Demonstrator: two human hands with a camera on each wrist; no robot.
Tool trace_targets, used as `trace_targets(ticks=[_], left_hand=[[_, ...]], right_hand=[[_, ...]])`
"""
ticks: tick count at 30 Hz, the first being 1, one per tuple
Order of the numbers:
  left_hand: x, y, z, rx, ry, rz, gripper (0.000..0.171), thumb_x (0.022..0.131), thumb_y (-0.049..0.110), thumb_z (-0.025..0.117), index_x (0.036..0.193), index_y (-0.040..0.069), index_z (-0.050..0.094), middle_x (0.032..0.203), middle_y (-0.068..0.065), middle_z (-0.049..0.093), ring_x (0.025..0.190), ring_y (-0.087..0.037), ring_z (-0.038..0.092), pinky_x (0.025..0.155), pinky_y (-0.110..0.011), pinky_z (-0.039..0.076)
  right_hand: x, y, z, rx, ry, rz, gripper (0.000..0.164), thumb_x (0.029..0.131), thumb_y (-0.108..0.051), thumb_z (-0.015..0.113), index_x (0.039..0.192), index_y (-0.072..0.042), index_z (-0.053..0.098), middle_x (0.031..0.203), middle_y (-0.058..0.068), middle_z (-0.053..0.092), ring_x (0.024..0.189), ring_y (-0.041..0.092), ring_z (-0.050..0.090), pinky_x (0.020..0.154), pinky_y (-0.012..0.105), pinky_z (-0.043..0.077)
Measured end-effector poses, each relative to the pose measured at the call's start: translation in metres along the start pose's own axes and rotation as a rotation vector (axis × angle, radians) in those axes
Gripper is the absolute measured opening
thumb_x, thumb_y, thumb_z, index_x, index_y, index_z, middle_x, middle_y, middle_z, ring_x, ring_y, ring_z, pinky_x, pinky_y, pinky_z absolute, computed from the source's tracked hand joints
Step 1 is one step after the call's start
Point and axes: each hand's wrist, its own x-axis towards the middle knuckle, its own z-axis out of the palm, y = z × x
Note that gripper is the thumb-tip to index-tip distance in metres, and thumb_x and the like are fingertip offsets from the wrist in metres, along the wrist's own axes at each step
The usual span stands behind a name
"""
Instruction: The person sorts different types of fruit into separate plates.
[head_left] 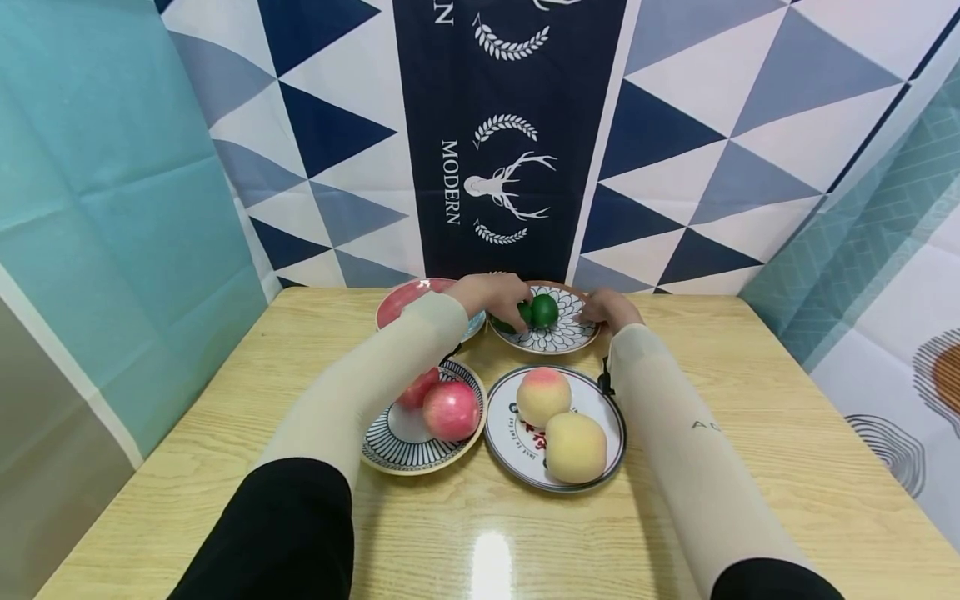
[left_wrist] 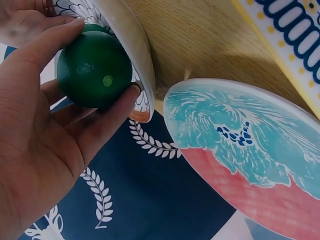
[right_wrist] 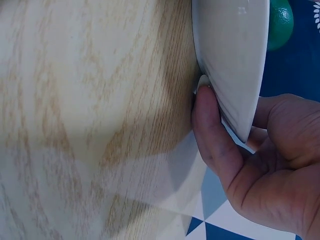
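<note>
My left hand (head_left: 491, 296) reaches to the patterned plate (head_left: 558, 337) at the back. In the left wrist view, its thumb and fingers curl round a dark green lime (left_wrist: 95, 70) at the plate's rim. A second lime (head_left: 544, 311) lies on the plate, mostly hidden behind the held one in that view. On the plate's right side, my right hand (head_left: 613, 310) grips the rim. The right wrist view shows the thumb (right_wrist: 207, 112) under the pale underside of the plate (right_wrist: 230, 55), with the other fingers on the far side of the rim.
A red and turquoise plate (head_left: 401, 302) stands at the back left, partly behind my left sleeve. Nearer are a striped bowl (head_left: 405, 461) with red pomegranates (head_left: 452, 411) and a white plate (head_left: 504, 417) with two peaches (head_left: 576, 447). A patterned cloth (head_left: 337, 150) hangs behind the table.
</note>
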Motion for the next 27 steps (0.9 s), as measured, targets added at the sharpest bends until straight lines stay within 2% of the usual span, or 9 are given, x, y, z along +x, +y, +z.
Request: trace_targets(ticks=[2,6,13,21,27], left_hand=[[-0.002,0.000,0.000,0.010,0.001,0.008,0.059,0.096,0.046,0.075,0.143,0.011,0.064,0.132,-0.004,0.065,0.113,-0.019,0.057,0.102,-0.034,0.046],[-0.006,-0.001,0.000,0.009,-0.003,0.010,0.060,0.097,0.043,0.075,0.146,0.011,0.062,0.138,-0.006,0.064,0.119,-0.019,0.056,0.107,-0.035,0.045],[-0.009,-0.005,-0.003,-0.031,0.015,-0.019,0.061,0.098,0.042,0.074,0.150,0.015,0.058,0.143,-0.007,0.062,0.126,-0.020,0.056,0.111,-0.038,0.045],[-0.017,-0.015,-0.007,-0.041,0.068,-0.027,0.069,0.099,0.049,0.069,0.155,0.012,0.053,0.151,-0.011,0.056,0.138,-0.025,0.051,0.116,-0.040,0.040],[-0.026,-0.022,-0.008,-0.028,0.078,-0.031,0.072,0.099,0.050,0.069,0.154,0.008,0.051,0.146,-0.011,0.059,0.129,-0.024,0.056,0.111,-0.040,0.044]], right_hand=[[-0.016,-0.006,-0.001,-0.007,-0.001,-0.006,0.048,0.110,-0.025,0.057,0.147,0.005,0.050,0.117,0.019,0.056,0.089,0.025,0.056,0.075,0.034,0.049],[-0.030,-0.012,-0.004,-0.012,-0.011,-0.021,0.048,0.110,-0.025,0.057,0.147,0.006,0.051,0.115,0.019,0.055,0.088,0.025,0.055,0.074,0.034,0.048],[-0.015,-0.008,-0.001,-0.036,0.021,-0.057,0.048,0.109,-0.024,0.058,0.145,0.006,0.052,0.115,0.020,0.057,0.088,0.026,0.057,0.075,0.034,0.050],[-0.018,-0.008,-0.002,-0.031,0.017,-0.065,0.043,0.107,-0.018,0.057,0.143,0.004,0.054,0.111,0.019,0.058,0.083,0.022,0.057,0.070,0.031,0.051],[-0.022,-0.009,-0.002,-0.079,0.022,-0.086,0.045,0.106,-0.020,0.056,0.143,0.006,0.053,0.114,0.019,0.058,0.087,0.024,0.057,0.074,0.033,0.050]])
